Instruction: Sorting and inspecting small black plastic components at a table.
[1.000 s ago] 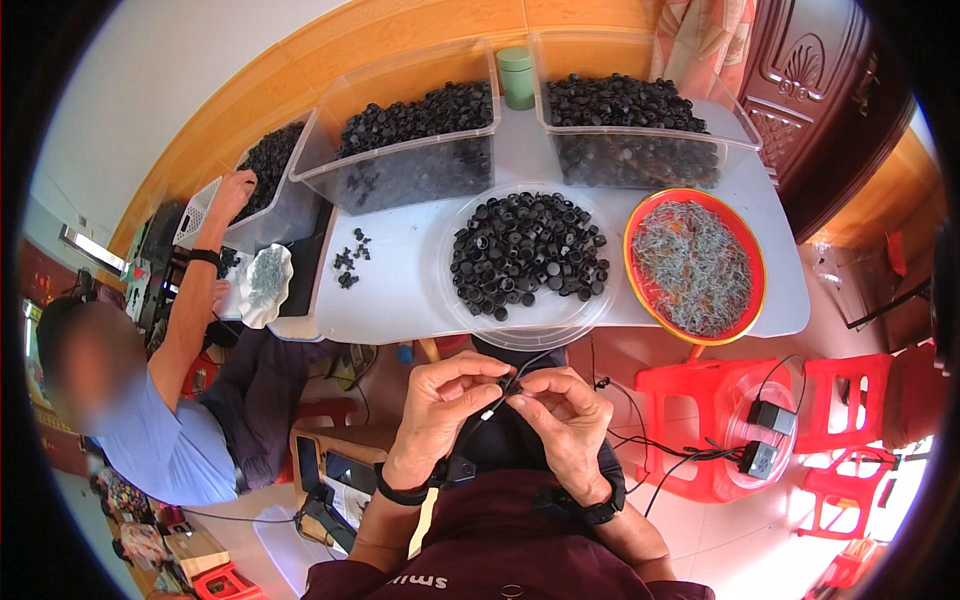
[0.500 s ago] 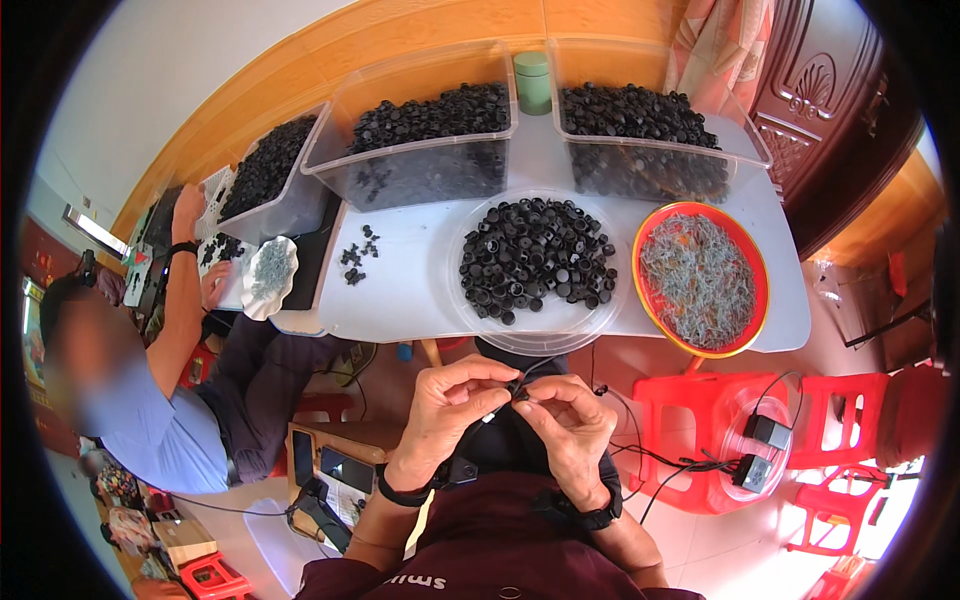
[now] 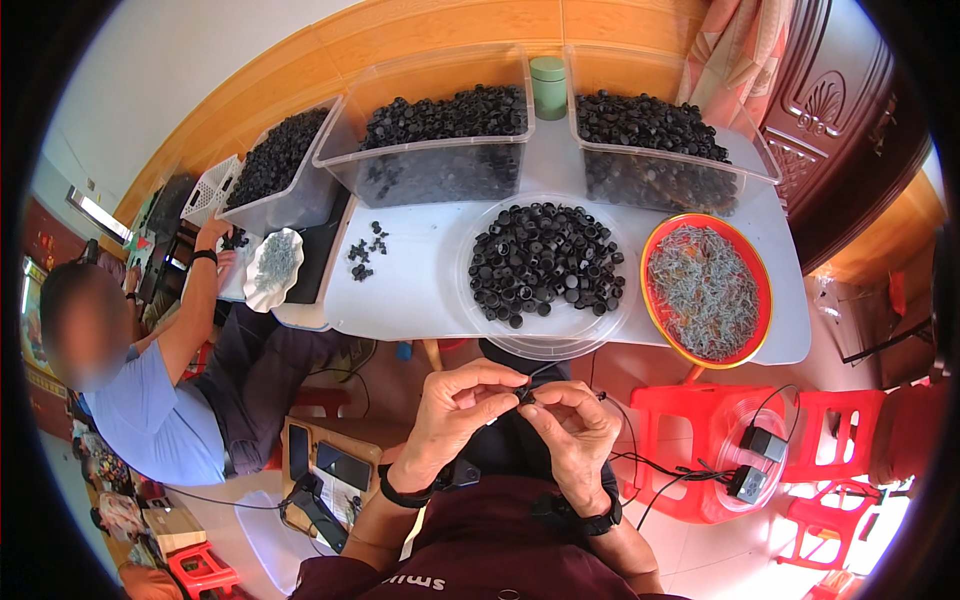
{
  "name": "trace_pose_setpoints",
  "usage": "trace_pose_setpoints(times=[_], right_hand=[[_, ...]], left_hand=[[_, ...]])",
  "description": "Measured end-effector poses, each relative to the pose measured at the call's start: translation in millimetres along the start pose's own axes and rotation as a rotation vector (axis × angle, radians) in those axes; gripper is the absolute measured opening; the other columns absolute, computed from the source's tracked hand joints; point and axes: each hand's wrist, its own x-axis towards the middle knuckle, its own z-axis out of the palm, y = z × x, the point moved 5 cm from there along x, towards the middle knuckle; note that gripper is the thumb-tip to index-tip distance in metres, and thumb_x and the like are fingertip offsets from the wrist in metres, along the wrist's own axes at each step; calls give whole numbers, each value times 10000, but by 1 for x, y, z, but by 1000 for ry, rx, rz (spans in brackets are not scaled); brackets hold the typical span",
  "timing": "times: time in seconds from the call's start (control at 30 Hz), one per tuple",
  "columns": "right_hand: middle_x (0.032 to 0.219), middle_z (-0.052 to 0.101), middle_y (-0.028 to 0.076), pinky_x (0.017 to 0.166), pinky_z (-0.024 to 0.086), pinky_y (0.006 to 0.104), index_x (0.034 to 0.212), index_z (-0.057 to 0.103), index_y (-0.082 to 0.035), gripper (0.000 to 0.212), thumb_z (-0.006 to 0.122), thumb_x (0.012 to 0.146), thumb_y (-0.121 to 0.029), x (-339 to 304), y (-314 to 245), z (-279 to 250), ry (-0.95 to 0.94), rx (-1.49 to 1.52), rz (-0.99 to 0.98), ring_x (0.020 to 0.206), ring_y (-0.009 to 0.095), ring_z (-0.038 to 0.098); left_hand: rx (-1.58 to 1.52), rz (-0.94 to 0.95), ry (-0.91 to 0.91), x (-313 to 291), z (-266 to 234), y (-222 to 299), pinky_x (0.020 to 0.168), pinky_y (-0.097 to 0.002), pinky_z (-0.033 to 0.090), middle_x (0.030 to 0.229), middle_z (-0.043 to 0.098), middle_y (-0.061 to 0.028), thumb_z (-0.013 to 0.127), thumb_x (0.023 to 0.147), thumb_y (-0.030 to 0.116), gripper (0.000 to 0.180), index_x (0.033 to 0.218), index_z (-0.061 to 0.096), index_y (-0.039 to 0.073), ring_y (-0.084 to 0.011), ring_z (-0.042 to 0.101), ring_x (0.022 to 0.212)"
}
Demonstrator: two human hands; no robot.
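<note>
In front of my body, below the table edge, my left hand (image 3: 452, 418) and my right hand (image 3: 572, 432) meet fingertip to fingertip. Both are closed in a pinch on one small black plastic part (image 3: 524, 393), mostly covered by the fingers. Just beyond them on the table lies a round clear tray (image 3: 540, 347) heaped with black plastic caps (image 3: 545, 255). To its right a red bowl with a yellow rim (image 3: 766, 300) holds many thin grey metal pieces (image 3: 703, 285), too fine to name.
Clear bins of black parts, a left one (image 3: 325, 160), a middle one (image 3: 440, 185) and a right one (image 3: 660, 180), line the table's back. A few small parts (image 3: 365, 255) lie at left. A co-worker (image 3: 160, 400) sits left. Red stools (image 3: 670, 450) and cables (image 3: 640, 460) are at right.
My hands keep their pinch on the small part, with only slight finger movement. The co-worker's raised hand has come down and nearer. The whole view has shifted a little.
</note>
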Motion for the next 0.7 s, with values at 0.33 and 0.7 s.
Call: trace_pose_setpoints(times=[0.33,0.7], right_hand=[[864,608,77,673,502,237,815,632,32,144,696,696,81,-1,-2,-2,38,-86,-124,777,132,602],[794,647,102,621,489,256,791,645,9,179,739,644,50,-9,-14,0,96,-311,-339,693,173,622]], left_hand=[[7,25,-6,-2,2,1,779,-241,486,943,617,-131,567,739,-148,234,938,640,-51,-160,604,878],[-126,-7,1,-9,3,-1,576,-177,392,945,630,-73,605,777,-84,221,986,640,-22,-42,482,666]])
